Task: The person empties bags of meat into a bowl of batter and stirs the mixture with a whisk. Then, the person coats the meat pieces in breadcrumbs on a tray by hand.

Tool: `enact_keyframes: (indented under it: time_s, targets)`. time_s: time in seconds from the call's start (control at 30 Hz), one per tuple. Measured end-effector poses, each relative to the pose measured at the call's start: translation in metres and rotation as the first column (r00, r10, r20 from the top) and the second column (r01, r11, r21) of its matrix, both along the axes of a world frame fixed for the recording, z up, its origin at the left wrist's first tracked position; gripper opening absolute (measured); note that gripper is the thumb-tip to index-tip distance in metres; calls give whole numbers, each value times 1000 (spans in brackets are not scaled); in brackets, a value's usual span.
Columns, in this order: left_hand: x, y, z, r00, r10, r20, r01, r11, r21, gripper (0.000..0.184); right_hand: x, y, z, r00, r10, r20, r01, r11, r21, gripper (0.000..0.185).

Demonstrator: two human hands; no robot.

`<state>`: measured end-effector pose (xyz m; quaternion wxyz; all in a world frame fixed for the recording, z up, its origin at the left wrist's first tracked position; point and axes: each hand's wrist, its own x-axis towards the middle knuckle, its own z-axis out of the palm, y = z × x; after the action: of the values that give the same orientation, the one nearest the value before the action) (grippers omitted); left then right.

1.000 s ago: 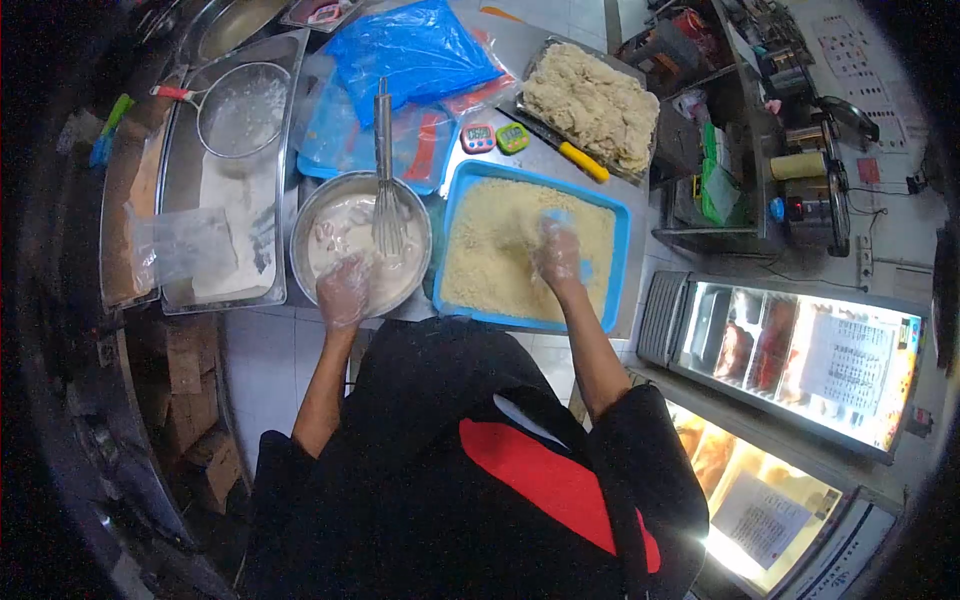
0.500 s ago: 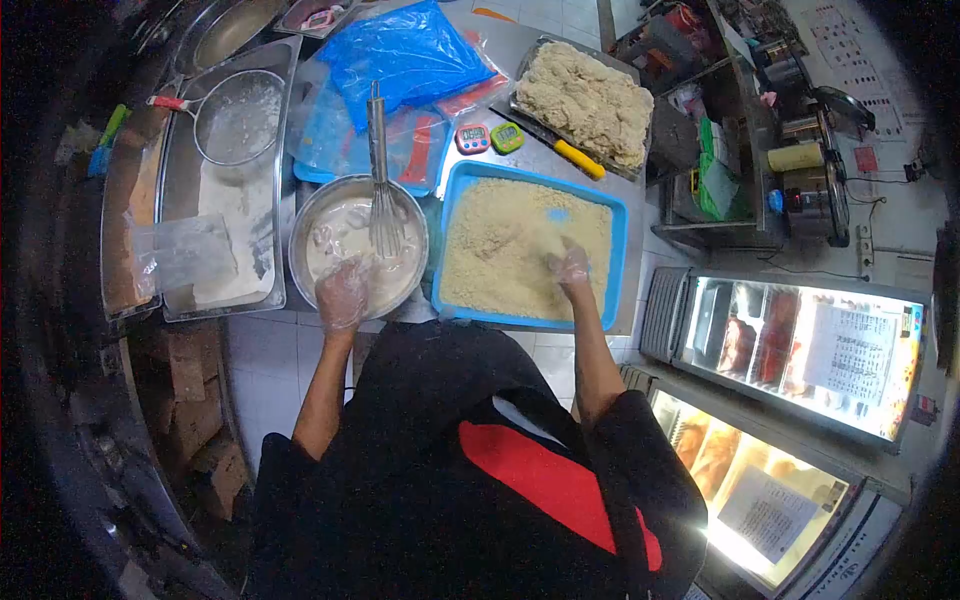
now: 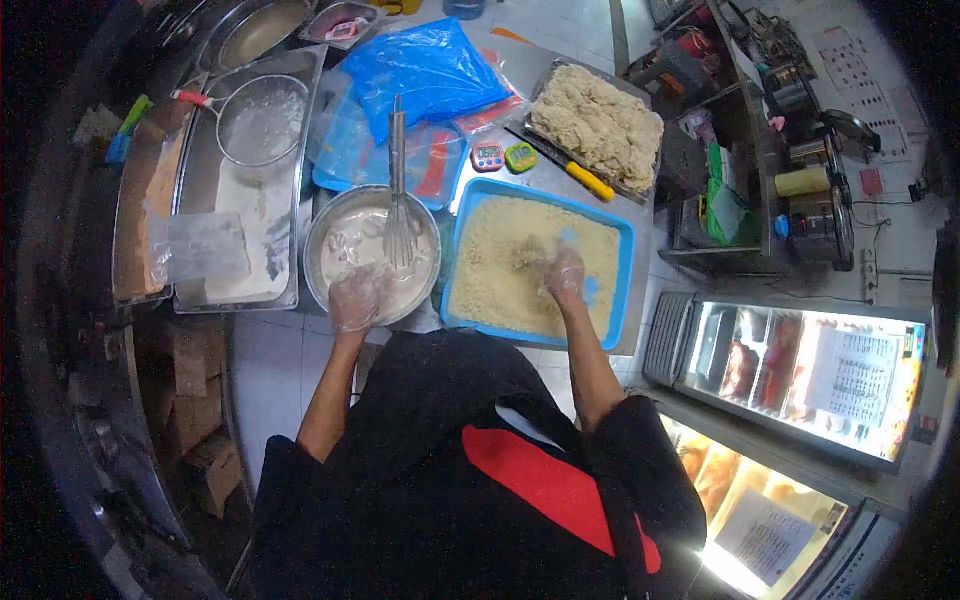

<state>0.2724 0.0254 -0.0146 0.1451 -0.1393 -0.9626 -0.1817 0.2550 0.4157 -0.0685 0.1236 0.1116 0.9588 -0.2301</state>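
1. Bowl (image 3: 318,232): round, metal; on the counter (image 3: 555,182), between the flour pan and the crumb tray.
2. Batter (image 3: 366,252): pale cream, wet and glossy, filling the lower part of the bowl; rounded lumps break its surface toward the far left side.
3. Whisk (image 3: 399,190): metal; wires in the batter, handle leaning over the far rim.
4. Left hand (image 3: 357,299): at the near side of the bowl, whitened with batter, fingers dipping in; whether the grip is apart or together cannot be told.
5. Crumb tray (image 3: 627,270): bright blue, rectangular, right of the bowl.
6. Crumbs (image 3: 495,240): pale yellow, dry, grainy; coarser and clumped toward the left, thin at the right, where blue patches of tray floor show.
7. Lump (image 3: 528,254): brownish beige, rough, blurred; on the crumbs, at the right hand's fingertips.
8. Right hand (image 3: 565,275): low over the crumbs, dusted pale; whether its grip is clamped on the lump cannot be told.
9. Heaped tray (image 3: 598,130): beyond the crumb tray, piled with beige, craggy, crumbly-looking stuff.
10. Knife (image 3: 590,181): yellow handle, between both trays.
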Motion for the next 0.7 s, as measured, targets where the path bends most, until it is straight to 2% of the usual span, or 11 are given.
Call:
enact_keyframes:
  time_s: [0.03, 0.13, 0.23, 0.3, 0.4, 0.5, 0.57, 0.6, 0.63, 0.67, 0.7]
  targets:
    - [2, -1, -4, 997, 21, 69, -21, 1000, -6, 18, 4, -4, 26, 997, -70, 29, 73, 994, -86, 70]
    - [-3, 0, -13, 984, 35, 173, -42, 999, 35, 17, 25, -26, 69, 950, 172, -263, -164, 985, 50, 79]
    - [-4, 2, -2, 985, 48, 168, -74, 986, 150, 20, 55, -25, 25, 924, 190, -333, -79, 944, 320, 65]
    - [1, 8, 11, 963, 103, 250, -150, 972, 178, 22, 68, -4, -40, 908, 166, -384, -15, 930, 368, 54]
    - [0, 6, 12, 946, 108, 307, -185, 954, 235, 25, 61, 22, -58, 924, 35, -380, 59, 970, 234, 38]
    - [0, 5, -1, 981, 56, 186, -121, 926, 359, 24, 37, 10, -28, 945, -72, -319, 85, 996, 30, 30]
    - [0, -2, -18, 990, 14, 141, -56, 954, 293, 25, 27, -9, -23, 950, -136, -282, 110, 988, -105, 31]
    - [-1, -5, -22, 993, -8, 117, -23, 966, 258, 26, 26, -27, -26, 918, 6, -396, 66, 984, 167, 32]
    - [-2, -5, -20, 987, 18, 159, -57, 969, 240, 26, 25, -48, -32, 870, 171, -462, 52, 901, 430, 32]
    - [-1, -3, -16, 979, 44, 200, -89, 971, 222, 27, 24, -62, -37, 811, 344, -473, 69, 747, 662, 33]
    - [-1, -2, -13, 968, 69, 241, -120, 971, 204, 28, 19, -65, -54, 889, 309, -338, 44, 676, 736, 32]
